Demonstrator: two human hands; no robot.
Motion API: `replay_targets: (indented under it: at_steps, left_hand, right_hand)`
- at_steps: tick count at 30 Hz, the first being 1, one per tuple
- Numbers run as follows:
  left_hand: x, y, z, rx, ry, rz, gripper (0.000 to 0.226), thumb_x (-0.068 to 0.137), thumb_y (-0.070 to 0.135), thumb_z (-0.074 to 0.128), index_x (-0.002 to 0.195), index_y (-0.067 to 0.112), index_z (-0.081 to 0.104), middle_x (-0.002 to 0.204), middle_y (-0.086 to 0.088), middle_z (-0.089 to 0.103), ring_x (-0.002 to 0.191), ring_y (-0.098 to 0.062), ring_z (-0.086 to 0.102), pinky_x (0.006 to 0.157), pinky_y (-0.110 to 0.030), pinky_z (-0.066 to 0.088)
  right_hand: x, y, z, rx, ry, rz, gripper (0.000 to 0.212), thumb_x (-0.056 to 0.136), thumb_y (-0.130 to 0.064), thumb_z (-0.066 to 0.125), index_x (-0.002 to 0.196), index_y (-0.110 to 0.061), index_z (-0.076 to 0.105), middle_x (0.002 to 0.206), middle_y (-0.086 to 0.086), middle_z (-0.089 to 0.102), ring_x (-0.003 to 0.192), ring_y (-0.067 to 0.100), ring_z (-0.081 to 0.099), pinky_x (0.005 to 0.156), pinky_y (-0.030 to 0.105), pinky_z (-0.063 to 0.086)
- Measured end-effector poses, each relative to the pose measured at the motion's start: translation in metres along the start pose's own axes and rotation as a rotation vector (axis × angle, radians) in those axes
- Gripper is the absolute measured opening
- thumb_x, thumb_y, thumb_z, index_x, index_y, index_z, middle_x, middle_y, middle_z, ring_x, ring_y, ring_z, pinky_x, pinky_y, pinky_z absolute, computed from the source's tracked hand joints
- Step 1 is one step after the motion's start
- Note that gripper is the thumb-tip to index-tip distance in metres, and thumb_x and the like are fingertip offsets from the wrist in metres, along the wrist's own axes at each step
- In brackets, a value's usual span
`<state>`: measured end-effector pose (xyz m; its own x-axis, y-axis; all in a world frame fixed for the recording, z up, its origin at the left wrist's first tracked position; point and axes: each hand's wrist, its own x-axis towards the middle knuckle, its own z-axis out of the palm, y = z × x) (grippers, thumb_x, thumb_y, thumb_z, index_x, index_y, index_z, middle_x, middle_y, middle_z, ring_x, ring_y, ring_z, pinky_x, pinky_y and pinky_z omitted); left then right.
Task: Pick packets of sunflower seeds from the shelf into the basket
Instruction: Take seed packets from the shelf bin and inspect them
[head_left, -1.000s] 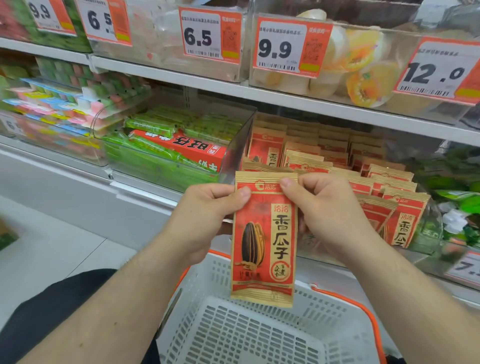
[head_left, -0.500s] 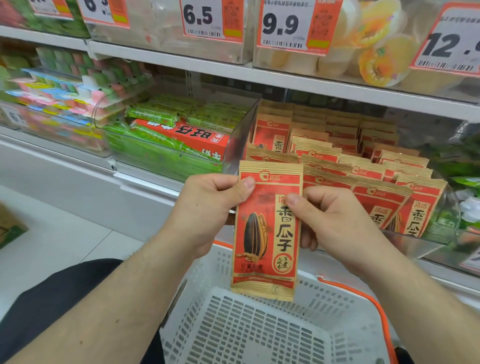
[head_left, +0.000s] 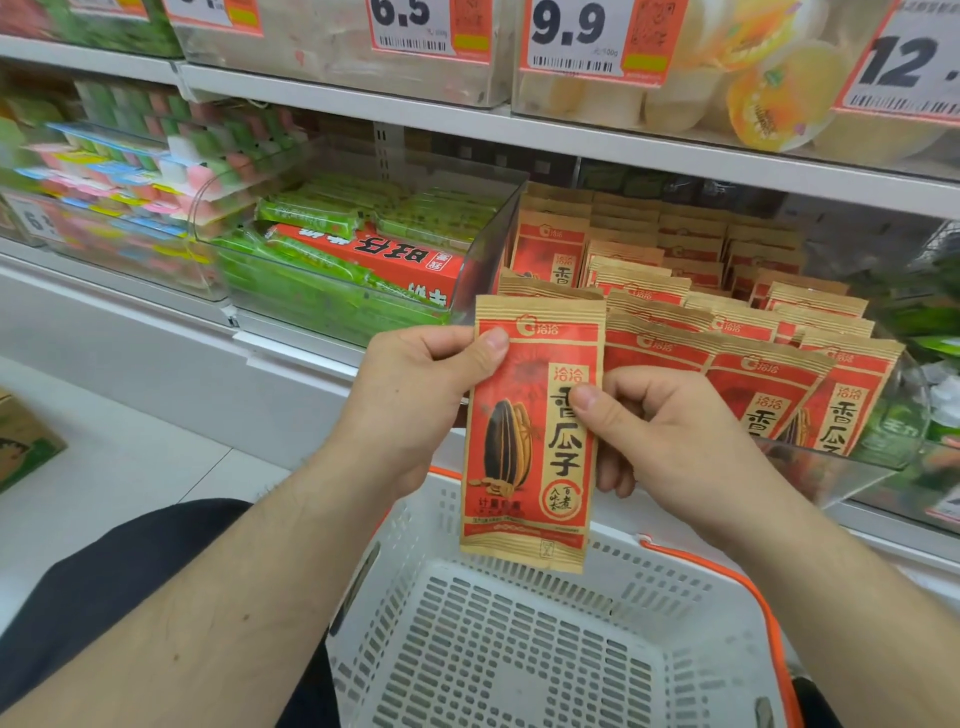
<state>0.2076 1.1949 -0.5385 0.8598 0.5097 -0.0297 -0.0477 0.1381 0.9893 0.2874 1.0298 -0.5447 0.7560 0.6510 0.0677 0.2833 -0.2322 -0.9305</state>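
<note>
While both thumbs pinch one sunflower seed packet above the white basket, left hand and right hand should lower it, then release together.

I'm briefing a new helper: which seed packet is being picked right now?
Find the white basket below the shelf. Just above its far rim hangs one red and tan seed packet, pinched between the left hand and right hand. Unlike the packets in the clear bin, it is out and upright.

Both forearms are bare to the hands, left hand and right hand; no sleeves, rings or watch show. Dark trousers cover the legs.
</note>
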Motion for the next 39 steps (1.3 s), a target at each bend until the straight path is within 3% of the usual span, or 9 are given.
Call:
replay_targets:
  at_steps: [5, 11, 16, 21, 25, 28, 30, 35, 39]
  left_hand:
    - [0.0, 0.003, -0.001, -0.042, 0.04, 0.004, 0.019, 0.093, 0.018, 0.062, 0.079, 0.016, 0.074, 0.068, -0.002, 0.073, 0.055, -0.013, 0.065, 0.048, -0.021, 0.05]
    - [0.0, 0.002, 0.0, -0.064, 0.058, 0.011, 0.019, 0.093, 0.017, 0.062, 0.078, 0.015, 0.073, 0.067, -0.001, 0.072, 0.053, -0.012, 0.064, 0.047, -0.02, 0.049]
    - [0.001, 0.002, -0.003, -0.075, 0.094, 0.016, 0.02, 0.094, 0.02, 0.062, 0.078, 0.016, 0.073, 0.068, -0.001, 0.072, 0.055, -0.012, 0.064, 0.05, -0.022, 0.052]
    - [0.002, 0.001, -0.003, -0.087, 0.107, 0.034, 0.02, 0.094, 0.02, 0.062, 0.078, 0.015, 0.073, 0.066, 0.001, 0.072, 0.052, -0.011, 0.064, 0.049, -0.022, 0.052]
    - [0.004, 0.0, -0.005, -0.094, 0.128, 0.036, 0.02, 0.094, 0.021, 0.062, 0.077, 0.015, 0.072, 0.065, 0.001, 0.071, 0.053, -0.011, 0.063, 0.05, -0.021, 0.053]
    - [0.006, 0.0, -0.007, -0.095, 0.144, 0.026, 0.018, 0.094, 0.023, 0.062, 0.08, 0.015, 0.071, 0.067, 0.002, 0.072, 0.056, -0.012, 0.064, 0.053, -0.023, 0.053]
    - [0.007, -0.001, -0.008, -0.09, 0.143, 0.021, 0.017, 0.094, 0.025, 0.062, 0.084, 0.016, 0.072, 0.07, 0.001, 0.073, 0.059, -0.013, 0.065, 0.058, -0.026, 0.054]
    - [0.012, -0.005, -0.011, -0.063, 0.178, 0.066, 0.007, 0.095, 0.02, 0.063, 0.099, 0.016, 0.066, 0.084, 0.001, 0.073, 0.075, -0.014, 0.07, 0.066, -0.037, 0.059]
    - [0.013, -0.007, -0.01, -0.043, 0.255, 0.143, 0.025, 0.094, 0.015, 0.065, 0.081, 0.017, 0.044, 0.082, -0.007, 0.057, 0.077, -0.019, 0.062, 0.059, -0.038, 0.059]
  right_hand:
    - [-0.002, -0.001, 0.0, -0.006, -0.068, 0.031, 0.043, 0.072, -0.048, 0.062, 0.078, -0.007, 0.067, 0.056, 0.005, 0.065, 0.047, 0.014, 0.059, 0.046, 0.025, 0.046]
    - [-0.002, 0.0, 0.0, -0.007, -0.058, -0.001, 0.045, 0.073, -0.045, 0.062, 0.081, -0.001, 0.067, 0.065, 0.022, 0.065, 0.048, 0.015, 0.06, 0.046, 0.027, 0.047]
    - [-0.004, 0.002, -0.001, -0.007, -0.184, 0.033, 0.036, 0.075, -0.044, 0.063, 0.088, -0.011, 0.069, 0.071, 0.024, 0.067, 0.053, 0.018, 0.062, 0.051, 0.031, 0.048]
    - [-0.005, 0.001, 0.0, -0.006, -0.185, 0.014, 0.025, 0.076, -0.044, 0.061, 0.082, -0.021, 0.069, 0.068, 0.018, 0.068, 0.053, 0.016, 0.062, 0.052, 0.032, 0.049]
    - [-0.007, -0.001, -0.002, -0.025, -0.251, 0.02, 0.02, 0.079, -0.034, 0.07, 0.097, -0.026, 0.069, 0.072, 0.02, 0.069, 0.054, 0.018, 0.062, 0.056, 0.032, 0.051]
    - [-0.008, -0.001, -0.002, -0.055, -0.28, 0.007, 0.027, 0.085, -0.014, 0.073, 0.107, -0.027, 0.065, 0.071, 0.014, 0.07, 0.054, 0.018, 0.063, 0.057, 0.032, 0.054]
    - [-0.009, -0.001, -0.001, -0.07, -0.267, -0.005, 0.031, 0.085, -0.01, 0.073, 0.11, -0.027, 0.063, 0.068, 0.013, 0.068, 0.053, 0.017, 0.063, 0.055, 0.032, 0.054]
    - [-0.011, 0.001, 0.004, -0.174, -0.174, -0.091, 0.043, 0.084, -0.014, 0.077, 0.12, -0.031, 0.061, 0.06, 0.003, 0.063, 0.052, 0.013, 0.062, 0.057, 0.024, 0.049]
    - [-0.014, 0.001, 0.007, -0.371, -0.105, -0.228, 0.059, 0.082, -0.02, 0.079, 0.134, -0.036, 0.055, 0.057, -0.012, 0.06, 0.054, 0.006, 0.059, 0.058, 0.014, 0.042]
